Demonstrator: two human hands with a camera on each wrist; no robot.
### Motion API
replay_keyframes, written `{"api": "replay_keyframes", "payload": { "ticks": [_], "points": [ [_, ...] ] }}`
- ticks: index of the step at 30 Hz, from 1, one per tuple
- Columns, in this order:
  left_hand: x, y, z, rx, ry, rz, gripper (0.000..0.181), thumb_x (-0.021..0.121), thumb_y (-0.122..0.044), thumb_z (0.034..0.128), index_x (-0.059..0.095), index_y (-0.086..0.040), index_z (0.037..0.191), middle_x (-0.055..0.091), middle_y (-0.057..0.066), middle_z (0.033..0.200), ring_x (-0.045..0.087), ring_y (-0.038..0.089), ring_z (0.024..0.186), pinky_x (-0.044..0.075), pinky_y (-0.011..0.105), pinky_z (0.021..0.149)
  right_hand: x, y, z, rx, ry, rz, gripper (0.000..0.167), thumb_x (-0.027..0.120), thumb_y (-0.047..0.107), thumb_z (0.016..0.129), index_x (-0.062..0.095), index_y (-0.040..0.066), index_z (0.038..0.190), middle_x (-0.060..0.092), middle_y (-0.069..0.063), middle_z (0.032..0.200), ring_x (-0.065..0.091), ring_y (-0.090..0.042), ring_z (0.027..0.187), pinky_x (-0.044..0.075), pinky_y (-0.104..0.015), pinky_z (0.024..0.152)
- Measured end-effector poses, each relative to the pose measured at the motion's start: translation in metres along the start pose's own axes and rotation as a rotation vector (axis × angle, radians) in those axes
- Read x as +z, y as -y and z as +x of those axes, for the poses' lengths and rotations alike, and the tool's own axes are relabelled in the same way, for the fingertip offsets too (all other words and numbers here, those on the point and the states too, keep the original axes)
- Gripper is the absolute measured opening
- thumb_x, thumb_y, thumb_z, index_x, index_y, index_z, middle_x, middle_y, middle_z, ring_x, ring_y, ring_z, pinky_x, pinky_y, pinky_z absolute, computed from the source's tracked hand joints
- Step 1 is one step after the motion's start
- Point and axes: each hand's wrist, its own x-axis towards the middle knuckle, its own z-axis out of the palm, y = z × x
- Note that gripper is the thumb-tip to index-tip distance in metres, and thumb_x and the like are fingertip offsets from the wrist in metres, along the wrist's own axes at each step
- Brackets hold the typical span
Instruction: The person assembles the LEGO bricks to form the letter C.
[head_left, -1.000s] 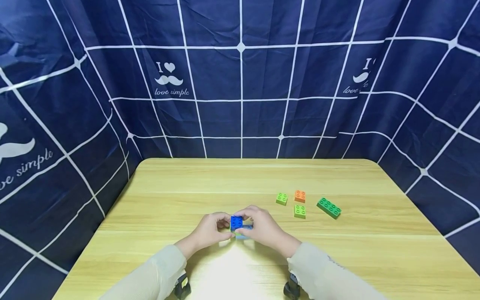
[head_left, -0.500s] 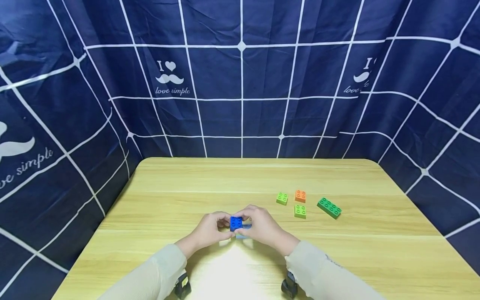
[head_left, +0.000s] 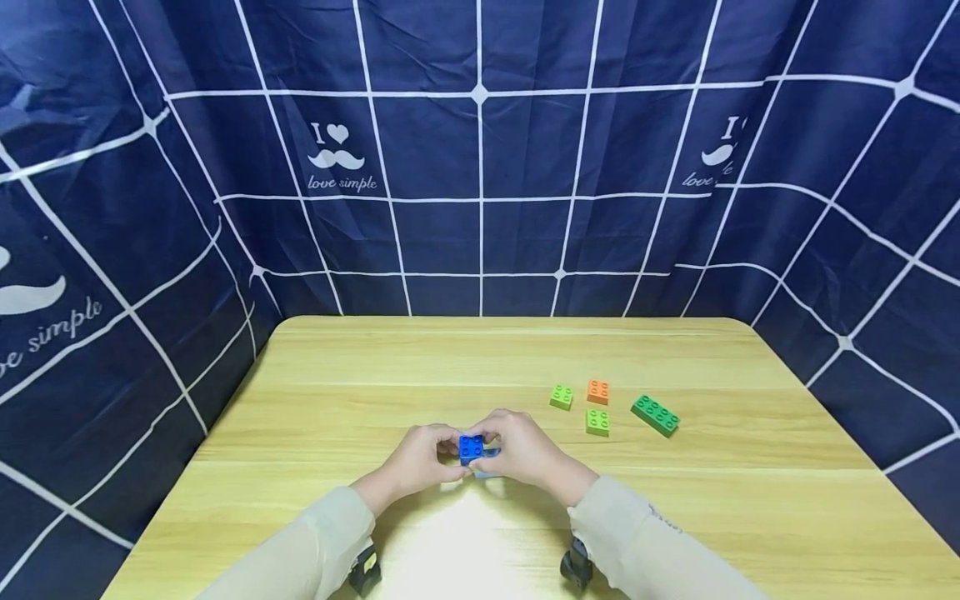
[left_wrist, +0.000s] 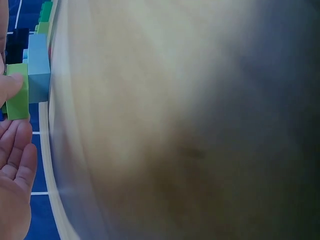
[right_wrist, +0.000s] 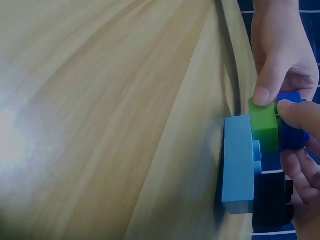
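Landmark: light-blue brick (right_wrist: pixel 237 160), one, long, studs up, in front of the person; whether it rests on the table (head_left: pixel 360 358) or just clears it cannot be told. Long axis: crosswise, from the left hand's side to the right hand's.

Green brick (right_wrist: pixel 265 127), one: above the left end of the light-blue brick, jutting past that end. Light-blue studs visible beside it; firmness of seating not determinable.

Blue brick (head_left: pixel 471 449), one, four studs: directly above the green brick, over the left end of the light-blue brick. Green stud shows between the two; judged not fully pressed. Governing relation, by judgement: blue square above green.

Dark brick (right_wrist: pixel 269 202), one: at the right end of the light-blue brick, hidden from the head view by the right hand.

Left hand (head_left: pixel 422 454): at the left end of the light-blue brick, nearer to the green brick, pinching it.

Right hand (head_left: pixel 521 450): over the right part of the light-blue brick, pinching the blue brick.

Loose stock, all beyond and right of the light-blue brick, nearer the right hand: first lime brick (head_left: pixel 561 397); second lime brick (head_left: pixel 597 422); orange brick (head_left: pixel 597 392); dark-green brick (head_left: pixel 656 415), rightmost, long axis slanting.
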Motion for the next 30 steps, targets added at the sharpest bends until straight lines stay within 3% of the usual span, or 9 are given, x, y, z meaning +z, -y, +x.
{"api": "replay_keyframes", "payload": {
  "ticks": [14,24,30],
  "points": [
    [-0.001,-0.001,0.002,-0.009,0.027,0.021,0.025,0.082,-0.011,0.0722,0.069,-0.006,0.093,0.067,-0.003,0.089,0.062,0.011,0.08,0.053,0.022,0.073,-0.003,-0.001,-0.002,0.023,0.022,0.04,0.034,0.083,0.015,0.073,0.072,0.006,0.105,0.063,0.001,0.092,0.061,-0.013,0.083,0.052,-0.018,0.072],
    [-0.001,-0.007,0.007,-0.02,0.079,0.043,0.029,0.083,-0.011,0.0713,0.069,-0.005,0.097,0.067,-0.003,0.09,0.063,0.01,0.082,0.052,0.019,0.076,-0.01,0.003,0.0,0.019,0.075,-0.016,0.034,0.083,0.015,0.073,0.073,0.004,0.103,0.064,0.001,0.088,0.064,-0.011,0.078,0.051,-0.016,0.067],
    [-0.003,-0.008,0.007,-0.027,0.076,0.052,0.029,0.083,-0.01,0.0709,0.069,-0.005,0.096,0.069,-0.001,0.089,0.065,0.011,0.082,0.052,0.018,0.075,-0.007,0.0,0.0,0.002,0.052,-0.008,0.033,0.083,0.012,0.072,0.073,0.004,0.102,0.064,0.001,0.088,0.064,-0.011,0.078,0.052,-0.016,0.067]
  ]
}}
